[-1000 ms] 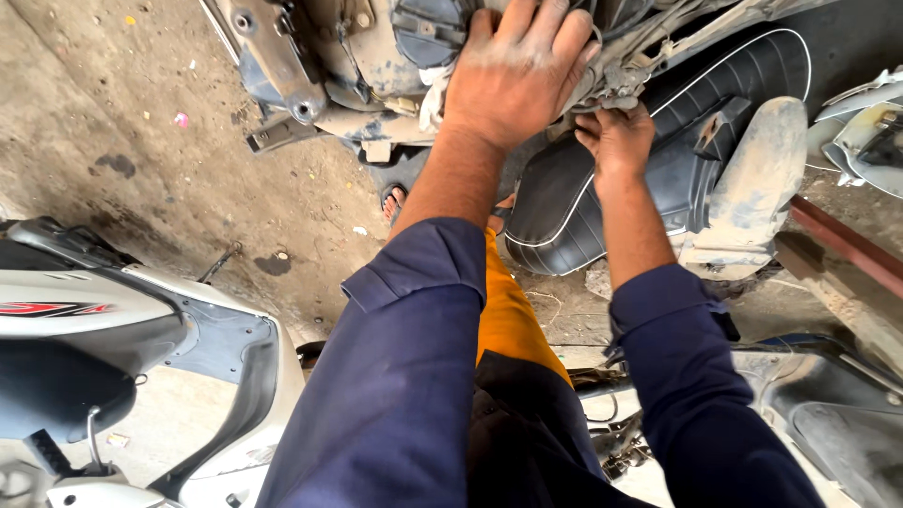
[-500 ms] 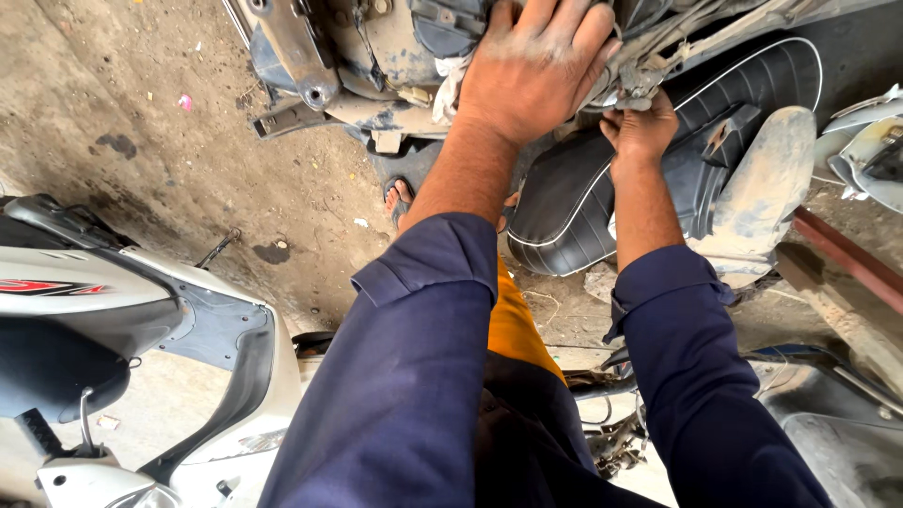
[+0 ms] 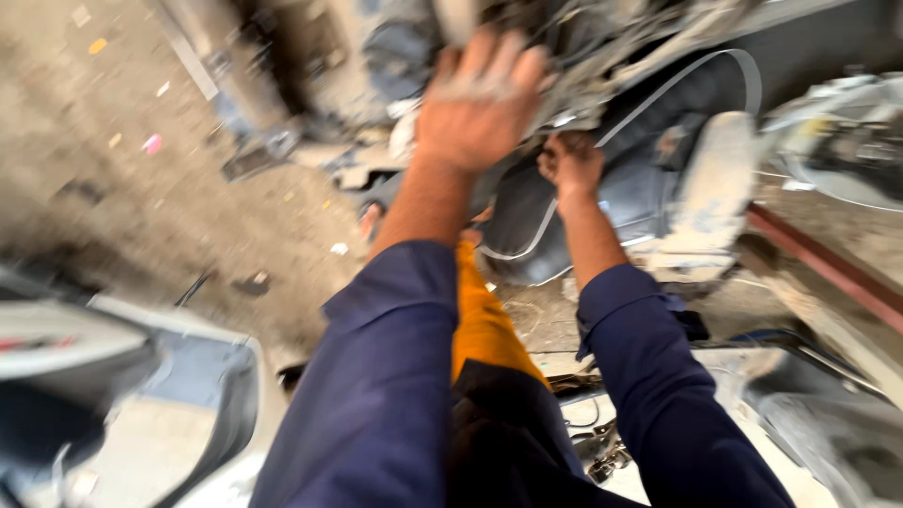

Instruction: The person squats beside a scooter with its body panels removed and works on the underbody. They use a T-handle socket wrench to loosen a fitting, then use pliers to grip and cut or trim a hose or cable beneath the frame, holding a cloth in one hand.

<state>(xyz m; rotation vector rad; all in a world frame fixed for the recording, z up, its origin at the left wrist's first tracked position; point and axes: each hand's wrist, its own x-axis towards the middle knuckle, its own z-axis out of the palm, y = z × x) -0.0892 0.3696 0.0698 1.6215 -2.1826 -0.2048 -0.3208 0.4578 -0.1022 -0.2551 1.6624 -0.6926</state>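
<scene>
The view is motion-blurred. My left hand lies palm down with fingers spread on the grey underside parts of an overturned scooter at the top centre. My right hand is curled into a fist at the scooter frame, just above the black seat with its white piping; what the fist holds is hidden. Both arms wear dark blue sleeves, and an orange and dark trouser leg shows between them.
A white and grey scooter body panel fills the lower left. Dusty concrete floor with small scraps lies on the left. A reddish bar and grey parts sit at right. Loose metal bits lie near my legs.
The view has swung and blurred. Both hands stay on the scooter; the left hand's fingers have spread a little higher over the parts.
</scene>
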